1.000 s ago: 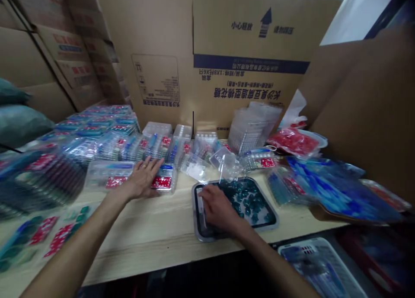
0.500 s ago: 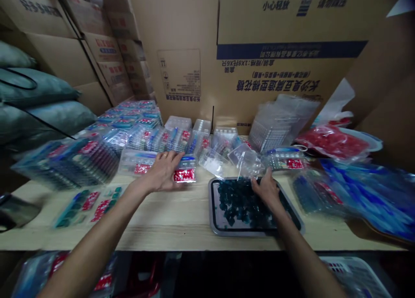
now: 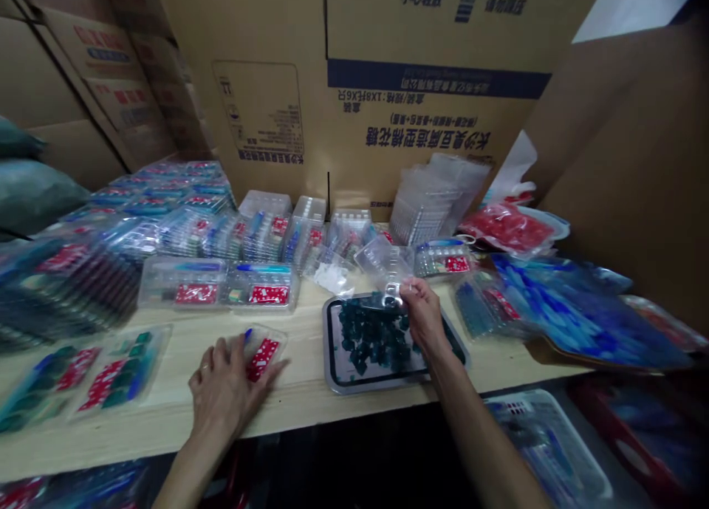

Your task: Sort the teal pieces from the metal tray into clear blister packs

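My left hand (image 3: 224, 383) is closed around a clear plastic tray (image 3: 271, 337) on the near part of the table. This tray holds a red packet with white spots, and a blue tip shows beside my fingers. My right hand (image 3: 425, 313) pinches the edge of a clear plastic piece (image 3: 392, 296) above a grey-rimmed tray (image 3: 332, 380). Dark green cubes (image 3: 365, 339) lie spread in that tray. Two filled clear packs, a left one (image 3: 182, 284) and a right one (image 3: 263, 286), sit side by side behind my left hand.
Filled trays (image 3: 127, 391) lie at the left, with tall stacks of packs (image 3: 60, 287) behind them. Empty clear trays (image 3: 424, 202) stand against the cardboard box (image 3: 266, 110). At the right are red packets (image 3: 507, 228) and blue pieces (image 3: 576, 309). A white basket (image 3: 576, 450) sits lower right.
My left hand has left the pack in the row and moved nearer, onto another tray. My right hand has risen off the green cubes. The view has turned right.
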`<state>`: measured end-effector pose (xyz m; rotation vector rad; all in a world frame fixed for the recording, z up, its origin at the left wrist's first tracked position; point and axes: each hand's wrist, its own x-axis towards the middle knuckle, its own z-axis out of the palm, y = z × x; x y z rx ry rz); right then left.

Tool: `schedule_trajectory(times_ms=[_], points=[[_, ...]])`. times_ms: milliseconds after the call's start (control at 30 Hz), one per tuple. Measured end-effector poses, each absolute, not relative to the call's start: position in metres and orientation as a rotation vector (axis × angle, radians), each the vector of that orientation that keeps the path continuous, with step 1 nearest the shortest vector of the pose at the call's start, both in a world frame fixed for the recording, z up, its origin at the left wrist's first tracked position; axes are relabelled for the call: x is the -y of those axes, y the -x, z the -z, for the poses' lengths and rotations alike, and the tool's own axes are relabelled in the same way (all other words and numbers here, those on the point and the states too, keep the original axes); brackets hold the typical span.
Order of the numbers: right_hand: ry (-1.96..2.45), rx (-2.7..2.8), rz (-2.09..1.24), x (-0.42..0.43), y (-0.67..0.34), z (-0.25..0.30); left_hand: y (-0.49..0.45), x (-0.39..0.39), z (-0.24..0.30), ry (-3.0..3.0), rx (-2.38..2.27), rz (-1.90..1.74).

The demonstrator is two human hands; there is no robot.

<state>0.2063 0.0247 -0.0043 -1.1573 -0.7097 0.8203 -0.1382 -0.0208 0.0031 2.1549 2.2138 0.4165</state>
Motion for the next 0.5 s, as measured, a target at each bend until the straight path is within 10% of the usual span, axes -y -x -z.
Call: schedule_trajectory(times_ms=[333, 500], points=[[1.017, 1.002, -1.361, 0.034, -0.153, -0.014, 0.038, 0.011, -0.044, -0.912, -1.009, -1.022], [1.136, 1.618, -0.522, 0.058, -0.157, -0.025, 0.056, -0.010, -0.046, -0.655, -1.017, -0.968]])
